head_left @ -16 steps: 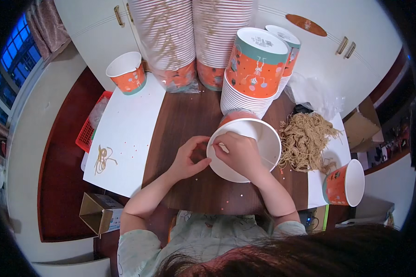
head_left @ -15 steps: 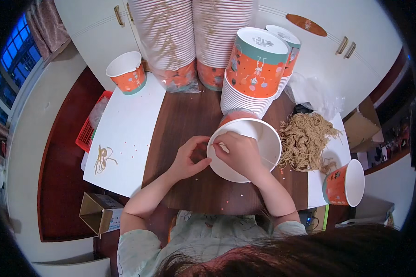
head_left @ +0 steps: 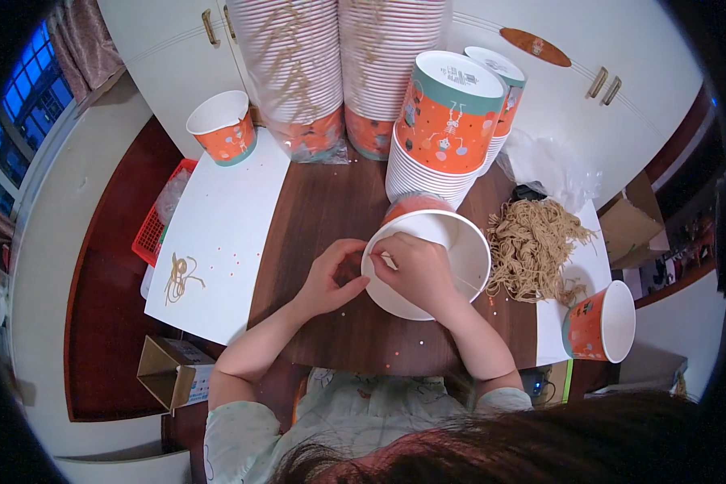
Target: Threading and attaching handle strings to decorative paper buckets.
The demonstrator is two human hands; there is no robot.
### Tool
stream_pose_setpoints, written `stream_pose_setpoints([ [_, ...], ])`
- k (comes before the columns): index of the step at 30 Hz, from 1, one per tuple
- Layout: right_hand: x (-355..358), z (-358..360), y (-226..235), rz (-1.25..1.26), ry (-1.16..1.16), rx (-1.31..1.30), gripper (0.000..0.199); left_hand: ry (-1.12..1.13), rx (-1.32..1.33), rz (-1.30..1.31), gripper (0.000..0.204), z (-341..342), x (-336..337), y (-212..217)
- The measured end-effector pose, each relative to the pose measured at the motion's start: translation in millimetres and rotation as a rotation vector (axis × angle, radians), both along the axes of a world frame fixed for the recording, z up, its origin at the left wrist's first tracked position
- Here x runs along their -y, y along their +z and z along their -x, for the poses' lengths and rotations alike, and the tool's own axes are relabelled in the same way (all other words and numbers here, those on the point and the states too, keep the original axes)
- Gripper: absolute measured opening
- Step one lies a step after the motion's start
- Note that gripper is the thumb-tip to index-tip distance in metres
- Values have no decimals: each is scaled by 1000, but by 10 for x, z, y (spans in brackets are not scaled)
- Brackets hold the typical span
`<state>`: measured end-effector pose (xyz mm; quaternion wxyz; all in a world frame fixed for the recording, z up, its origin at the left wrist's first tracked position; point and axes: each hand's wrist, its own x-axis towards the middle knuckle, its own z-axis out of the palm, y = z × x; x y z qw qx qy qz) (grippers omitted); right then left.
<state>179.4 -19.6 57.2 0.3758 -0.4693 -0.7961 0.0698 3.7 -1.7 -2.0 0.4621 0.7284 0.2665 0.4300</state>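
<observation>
The person's sleeves point(head_left: 242, 431) are resting at the table's near edge, both forearms reaching forward over the dark brown tabletop point(head_left: 355, 347). The left hand point(head_left: 324, 282) is curving at the left side of an orange paper bucket point(head_left: 469, 262), its thumb and fingers standing apart with their tips at the rim. The right hand point(head_left: 418, 270) is reaching into the mouth, its thumb and fingertips coming together just inside that same left rim; I cannot tell what, if anything, is between them.

The bucket is lying in the middle of the table, its wide white mouth facing the person and its base pointing away, the long axis running from near to far and leaning slightly left.

To its right, a tan cord heap point(head_left: 536, 250) is spreading; a second bucket point(head_left: 587, 327) is sitting near the table's right edge. A few cord loops point(head_left: 183, 280) are lying on the left white panel. Beyond, an upside-down bucket stack point(head_left: 446, 133) is standing base up, with wrapped bucket stacks point(head_left: 290, 81) rising before white cabinets point(head_left: 165, 48).
</observation>
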Motion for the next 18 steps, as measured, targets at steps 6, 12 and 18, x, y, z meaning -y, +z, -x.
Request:
stream_pose_setpoints([
  [6, 1, 10, 13, -13, 15, 5, 7, 132, -39, -213, 30, -9, -20, 62],
  [12, -5, 18, 2, 19, 59, 9, 7, 330, -228, -563, 23, -22, 29, 89],
  [18, 32, 6, 36, 65, 103, 89, 14, 364, -227, -595, 16, -22, 42, 111],
])
